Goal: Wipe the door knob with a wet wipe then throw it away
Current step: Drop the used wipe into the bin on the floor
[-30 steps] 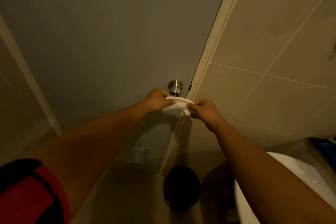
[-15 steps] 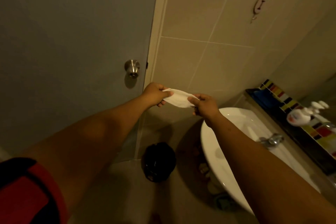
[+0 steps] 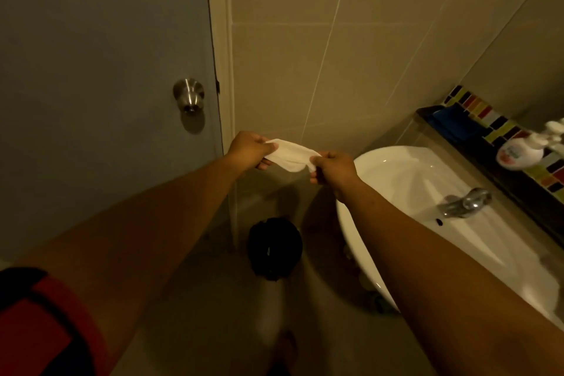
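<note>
Wet wipe [image 3: 288, 156] held stretched between left hand [image 3: 248, 150] and right hand [image 3: 334, 169], each grip pinched shut on one end, right of the door knob [image 3: 188, 94], not touching it. Judged step: disposal. Next move requires lowering it into the black bin [image 3: 274, 247] below.

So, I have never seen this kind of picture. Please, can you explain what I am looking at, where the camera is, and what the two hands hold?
No machine here: a person wears a wide-angle camera on the head, looking forward and down, so both bare arms reach into view. The left hand and right hand each pinch one end of a white wet wipe, stretched between them. Up on the left, untouched, is the metal door knob on the grey door. On the floor below the hands stands a dark bin, probably for rubbish. On the right is a white sink with a tap, and a bottle on the ledge behind.
</note>
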`<state>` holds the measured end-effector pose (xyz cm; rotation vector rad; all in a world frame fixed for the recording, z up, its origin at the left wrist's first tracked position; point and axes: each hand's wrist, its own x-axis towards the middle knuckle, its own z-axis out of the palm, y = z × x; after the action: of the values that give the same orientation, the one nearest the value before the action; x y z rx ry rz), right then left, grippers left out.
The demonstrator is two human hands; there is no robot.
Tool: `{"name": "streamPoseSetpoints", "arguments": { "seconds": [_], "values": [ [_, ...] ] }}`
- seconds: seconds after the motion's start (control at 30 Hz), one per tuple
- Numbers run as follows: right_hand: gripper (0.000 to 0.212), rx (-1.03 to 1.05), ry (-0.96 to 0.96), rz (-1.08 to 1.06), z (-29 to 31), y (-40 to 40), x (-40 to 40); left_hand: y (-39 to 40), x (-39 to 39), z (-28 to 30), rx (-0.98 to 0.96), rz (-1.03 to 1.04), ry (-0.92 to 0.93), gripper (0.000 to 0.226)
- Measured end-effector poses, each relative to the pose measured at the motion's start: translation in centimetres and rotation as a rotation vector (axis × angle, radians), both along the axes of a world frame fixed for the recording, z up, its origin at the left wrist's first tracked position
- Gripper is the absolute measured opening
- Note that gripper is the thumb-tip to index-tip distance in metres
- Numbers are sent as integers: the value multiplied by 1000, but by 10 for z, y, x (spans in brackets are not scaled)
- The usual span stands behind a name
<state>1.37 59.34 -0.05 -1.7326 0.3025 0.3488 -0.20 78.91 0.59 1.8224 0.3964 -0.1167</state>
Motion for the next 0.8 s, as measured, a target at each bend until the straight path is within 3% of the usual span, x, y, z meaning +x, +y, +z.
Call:
{"name": "streamPoseSetpoints", "arguments": {
  "seconds": [0.23, 0.53, 0.8],
  "values": [
    [18, -136, 214, 79, -101, 6, 34, -2, 34, -109, 136, 81, 290, 40],
    [27, -287, 362, 92, -282, 17, 58, -25, 50, -288, 75, 119, 527, 34],
    [34, -178, 587, -42, -408, 21, 66, -46, 56, -416, -31, 110, 707, 35]
  ]
}}
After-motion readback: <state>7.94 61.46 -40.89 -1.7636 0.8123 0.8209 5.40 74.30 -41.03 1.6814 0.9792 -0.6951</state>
